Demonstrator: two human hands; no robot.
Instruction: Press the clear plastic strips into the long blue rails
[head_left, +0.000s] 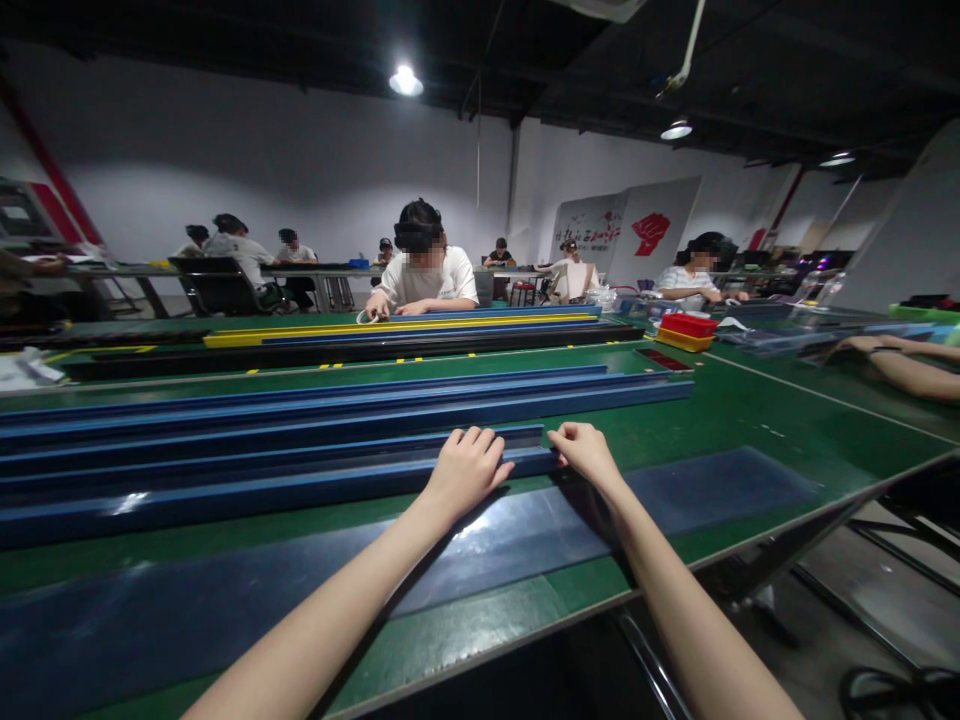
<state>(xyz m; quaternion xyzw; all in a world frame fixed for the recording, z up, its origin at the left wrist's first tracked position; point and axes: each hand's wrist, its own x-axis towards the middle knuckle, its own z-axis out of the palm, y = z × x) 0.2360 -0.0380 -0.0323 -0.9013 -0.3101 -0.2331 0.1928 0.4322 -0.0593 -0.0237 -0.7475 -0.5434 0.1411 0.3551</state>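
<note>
A long blue channel-shaped strip (300, 482) lies on the green table in front of me. My left hand (469, 462) is wrapped over the strip near its right end, with the thumb on the near side. My right hand (586, 452) is at the strip's right end, fingers curled and pressed together. Its fingertips meet the strip's corner; whatever lies between them is too small to tell. Beneath my forearms a clear, flat plastic sheet (720, 490) stretches along the table's near edge.
More blue strips (637, 394) lie parallel just beyond. Yellow strips (420, 328) and black strips (225, 358) are farther back, before a co-worker (442, 275). A phone (664, 360) and stacked red and yellow bins (686, 331) sit to the right. Another person's arm (900, 360) reaches in there.
</note>
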